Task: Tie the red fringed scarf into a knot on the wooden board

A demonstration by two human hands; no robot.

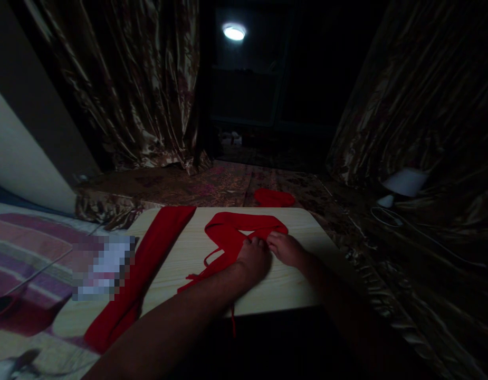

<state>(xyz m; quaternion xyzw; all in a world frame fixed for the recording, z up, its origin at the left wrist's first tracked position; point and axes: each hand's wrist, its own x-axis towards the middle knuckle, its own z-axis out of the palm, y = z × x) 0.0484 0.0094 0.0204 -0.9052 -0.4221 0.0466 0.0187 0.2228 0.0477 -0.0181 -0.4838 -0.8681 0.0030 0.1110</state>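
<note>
A red fabric strip [244, 221] lies folded over on itself in a loop on the light wood-patterned table [180, 253]. Loose narrow ends trail from it to the left, and a thin red string hangs over the table's near edge. My left hand [256, 257] is closed on the strip at the loop's near side, fingers curled into the cloth. Close beside it on the right, my right hand [286, 248] pinches the strip's right end. The fingertips of both hands are partly hidden in the dim light. A longer folded red cloth [152, 258] lies along the table's left side.
Beyond the far table edge sits another red cloth piece [273, 198]. A blurred-out patch [105, 266] is at the left, by a striped bedspread [38, 253]. A white lamp [405, 182] with a cord stands at right. Patterned curtains [149, 79] hang behind.
</note>
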